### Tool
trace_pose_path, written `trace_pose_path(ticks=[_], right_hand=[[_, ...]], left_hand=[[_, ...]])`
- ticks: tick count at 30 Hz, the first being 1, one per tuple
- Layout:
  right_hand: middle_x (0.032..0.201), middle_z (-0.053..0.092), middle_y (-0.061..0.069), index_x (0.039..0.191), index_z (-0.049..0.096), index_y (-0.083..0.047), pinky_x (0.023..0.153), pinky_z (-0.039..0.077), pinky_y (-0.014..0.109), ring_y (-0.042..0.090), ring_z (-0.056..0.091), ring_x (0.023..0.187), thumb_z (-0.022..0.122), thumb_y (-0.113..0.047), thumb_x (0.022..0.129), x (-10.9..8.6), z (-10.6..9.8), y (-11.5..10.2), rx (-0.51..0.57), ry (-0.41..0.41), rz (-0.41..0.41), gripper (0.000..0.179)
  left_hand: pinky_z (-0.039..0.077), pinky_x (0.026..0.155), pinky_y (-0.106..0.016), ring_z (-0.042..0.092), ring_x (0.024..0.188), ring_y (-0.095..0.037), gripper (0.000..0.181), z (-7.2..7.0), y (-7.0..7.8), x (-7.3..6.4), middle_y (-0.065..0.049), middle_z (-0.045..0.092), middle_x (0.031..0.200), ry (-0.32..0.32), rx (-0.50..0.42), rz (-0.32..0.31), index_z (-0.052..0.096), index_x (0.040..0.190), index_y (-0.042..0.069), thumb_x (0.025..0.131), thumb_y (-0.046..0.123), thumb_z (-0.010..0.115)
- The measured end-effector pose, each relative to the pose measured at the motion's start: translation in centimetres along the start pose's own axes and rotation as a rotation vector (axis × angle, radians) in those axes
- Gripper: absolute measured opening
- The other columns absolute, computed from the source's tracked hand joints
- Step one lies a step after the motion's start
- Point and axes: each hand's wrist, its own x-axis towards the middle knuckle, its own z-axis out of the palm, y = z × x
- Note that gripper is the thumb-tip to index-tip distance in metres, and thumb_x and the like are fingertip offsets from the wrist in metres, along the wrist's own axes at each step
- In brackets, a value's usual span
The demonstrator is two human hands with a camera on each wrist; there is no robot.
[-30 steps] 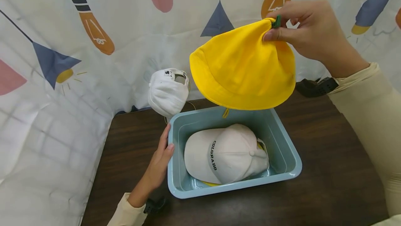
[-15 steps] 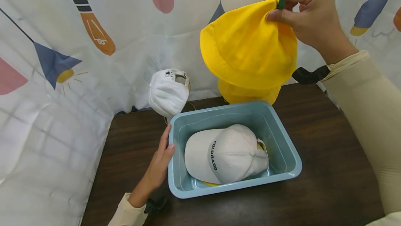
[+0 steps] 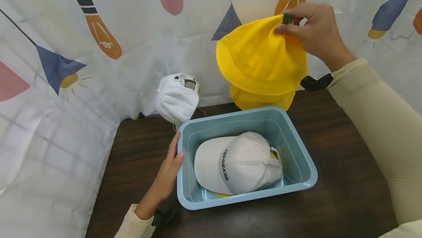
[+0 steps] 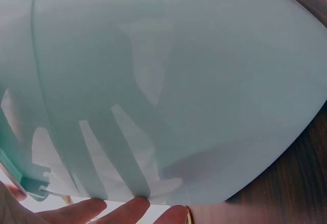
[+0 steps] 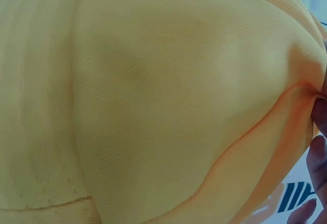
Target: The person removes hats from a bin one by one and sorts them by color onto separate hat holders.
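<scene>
My right hand (image 3: 318, 30) pinches the crown of a yellow bucket hat (image 3: 258, 52) by its green stem-like tab (image 3: 286, 18), brim downward, behind the basin. Its cloth fills most of the right wrist view. Just below, a second yellow hat (image 3: 262, 99) shows behind the basin, partly covered by the first. My left hand (image 3: 165, 175) rests against the left side of the blue basin (image 3: 245, 198), thumb at the rim; the left wrist view shows straight fingers (image 4: 130, 208) touching its outer wall. Inside lies a white COLORADO cap (image 3: 244, 163), with bits of yellow under it.
A white cap (image 3: 178, 96) stands behind the basin's left corner, against the patterned cloth (image 3: 138, 40) that hangs at the back and left. Dark wooden table (image 3: 343, 179) surrounds the basin.
The held yellow hat rose and moved away from the basin, then dropped slightly and shifted left. The second yellow hat came into view beneath it. My left hand stayed in place.
</scene>
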Motion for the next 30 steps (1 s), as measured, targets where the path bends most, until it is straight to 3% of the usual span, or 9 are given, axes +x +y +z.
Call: trace_pose_path(ticks=[7, 17, 30], right_hand=[[0.093, 0.06, -0.003, 0.117, 0.077, -0.01, 0.077, 0.044, 0.018, 0.009, 0.048, 0.086, 0.074, -0.036, 0.092, -0.5, 1.0, 1.3, 0.006, -0.043, 0.06, 0.036], [0.084, 0.056, 0.002, 0.117, 0.077, -0.012, 0.066, 0.037, 0.024, 0.013, 0.045, 0.08, 0.074, -0.038, 0.092, -1.4, 1.9, 2.5, -0.024, -0.088, 0.043, 0.036], [0.084, 0.055, 0.002, 0.119, 0.078, -0.015, 0.064, 0.034, 0.024, 0.016, 0.043, 0.08, 0.076, -0.042, 0.091, -2.5, 2.5, 4.1, 0.001, -0.147, 0.155, 0.039]], left_hand=[[0.041, 0.102, -0.073, 0.038, 0.144, -0.048, 0.06, 0.0, 0.0, -0.1, -0.012, 0.021, 0.169, -0.006, 0.016, 0.015, 0.005, 0.165, 0.034, 0.11, 0.024, 0.028], [0.039, 0.105, -0.074, 0.036, 0.147, -0.047, 0.06, 0.1, 0.1, -0.3, -0.011, 0.019, 0.17, -0.012, 0.007, 0.017, 0.004, 0.165, 0.034, 0.11, 0.023, 0.027], [0.035, 0.107, -0.073, 0.031, 0.15, -0.044, 0.06, 0.3, 0.2, -0.5, -0.006, 0.016, 0.171, -0.004, -0.003, 0.014, 0.004, 0.165, 0.034, 0.111, 0.022, 0.027]])
